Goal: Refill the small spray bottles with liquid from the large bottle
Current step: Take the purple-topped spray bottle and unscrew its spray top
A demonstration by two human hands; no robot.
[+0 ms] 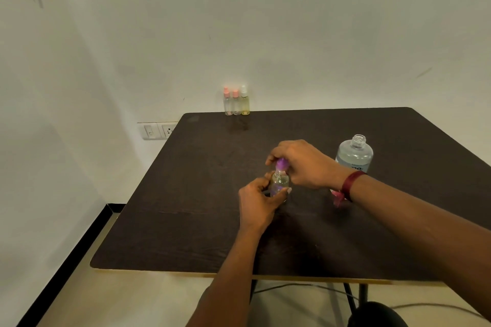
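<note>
So the small spray bottle (279, 181) is standing upright about mid-table (180, 220). The left hand (257, 203) is wrapped round its clear body, and the right hand (301, 162) has its fingers curled over the purple spray top (281, 164). The large bottle (354, 153) sits just behind the right wrist, cap off and neck open. Three more little sprayers (237, 101) are lined up at the far edge by the wall. There's a red wristband (352, 184) on the right arm.

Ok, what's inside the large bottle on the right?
Clear liquid shows through the large bottle, and its neck is open with no cap on. The right wrist covers its base, so the bottom and the exact level cannot be seen.
</note>
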